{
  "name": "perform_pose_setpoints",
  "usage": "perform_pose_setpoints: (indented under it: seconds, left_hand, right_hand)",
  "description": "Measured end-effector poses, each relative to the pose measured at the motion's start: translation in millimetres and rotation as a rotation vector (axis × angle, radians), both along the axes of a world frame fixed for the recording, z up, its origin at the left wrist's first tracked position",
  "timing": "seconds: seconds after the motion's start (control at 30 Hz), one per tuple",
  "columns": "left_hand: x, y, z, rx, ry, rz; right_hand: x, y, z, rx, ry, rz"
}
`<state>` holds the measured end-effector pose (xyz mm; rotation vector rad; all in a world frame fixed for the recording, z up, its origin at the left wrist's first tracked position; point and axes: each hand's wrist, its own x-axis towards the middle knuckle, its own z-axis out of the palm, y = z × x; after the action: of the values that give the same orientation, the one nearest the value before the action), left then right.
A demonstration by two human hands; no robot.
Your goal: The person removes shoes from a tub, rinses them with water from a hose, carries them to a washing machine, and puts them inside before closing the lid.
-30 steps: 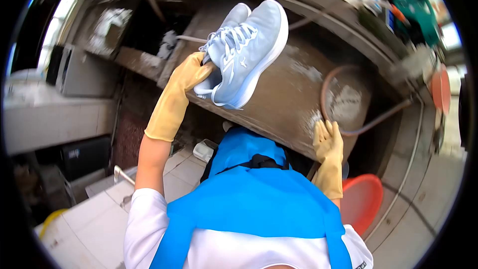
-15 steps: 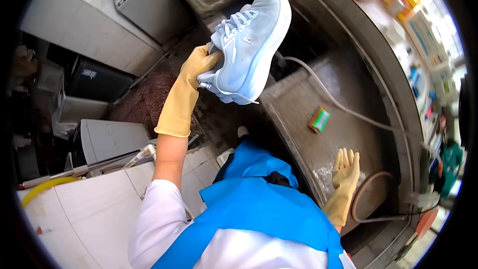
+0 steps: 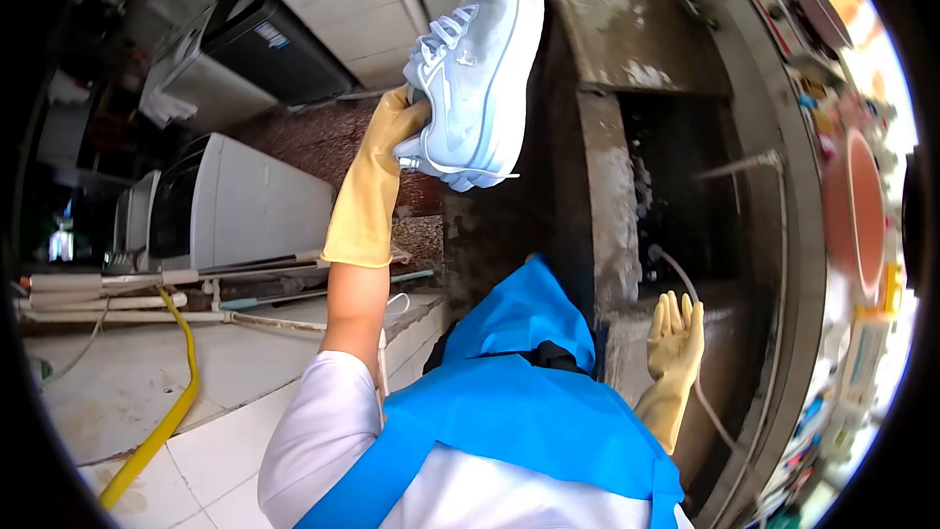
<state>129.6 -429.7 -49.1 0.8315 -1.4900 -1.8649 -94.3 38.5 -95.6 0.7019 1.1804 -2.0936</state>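
A light blue sneaker [image 3: 480, 78] with pale laces is held up in front of me, toe pointing away. My left hand [image 3: 406, 118], in a yellow rubber glove, grips it with the fingers inside the shoe opening. A lace end hangs at the heel. My right hand [image 3: 676, 338], gloved the same way, is raised at my right side with its palm up and fingers extended, holding nothing. It is over the stone sink counter, close to a thin grey hose [image 3: 700, 387].
At the left stand washing machines, one white [image 3: 264, 201] and one dark [image 3: 274, 44]. A yellow hose [image 3: 162, 411] crosses the white tiles. To the right is a dark sink basin [image 3: 685, 186], with a pink basin [image 3: 855, 211] on the ledge beyond.
My view has turned left, bringing the washing machines and sink basin further into sight. The sneaker stays in my left hand, slightly more upright. The green-and-orange packet on the counter is out of view.
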Motion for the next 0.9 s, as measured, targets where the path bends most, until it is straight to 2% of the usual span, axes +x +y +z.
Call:
perform_pose_setpoints:
  seconds: [0.07,0.17,0.23,0.37,0.47,0.57,0.67,0.7,0.77,0.8,0.9]
  left_hand:
    - [16,-20,0,0.013,0.041,0.103]
    - [34,-59,-9,-0.001,0.13,0.125]
    - [39,-72,9,-0.09,-0.101,0.225]
    - [21,-106,24,-0.149,-0.099,0.349]
    - [15,-136,35,-0.241,-0.154,0.445]
    - [12,-176,23,-0.332,-0.273,0.523]
    - [23,-195,15,-0.532,-0.345,0.611]
    - [21,-194,22,-0.529,-0.352,0.616]
    - [13,-189,42,-0.757,-0.656,0.652]
    - [14,-191,44,-0.819,-0.718,0.639]
    - [15,-193,53,-0.909,-0.73,0.645]
  right_hand:
    - [-17,-43,-2,-0.017,-0.006,0.072]
    - [-50,-109,-19,-0.069,-0.028,0.177]
    - [-63,-157,-28,-0.084,-0.028,0.267]
    - [-112,-262,-52,-0.118,-0.111,0.348]
    - [-126,-329,-37,-0.138,-0.103,0.414]
    - [-154,-390,-36,-0.123,-0.093,0.525]
    - [-157,-429,-30,-0.12,-0.058,0.619]
    - [-160,-439,-31,-0.118,-0.064,0.626]
    - [-168,-457,-37,-0.135,-0.073,0.677]
    - [-171,-464,-38,-0.13,-0.083,0.674]
    - [-163,-471,-34,-0.141,-0.079,0.668]
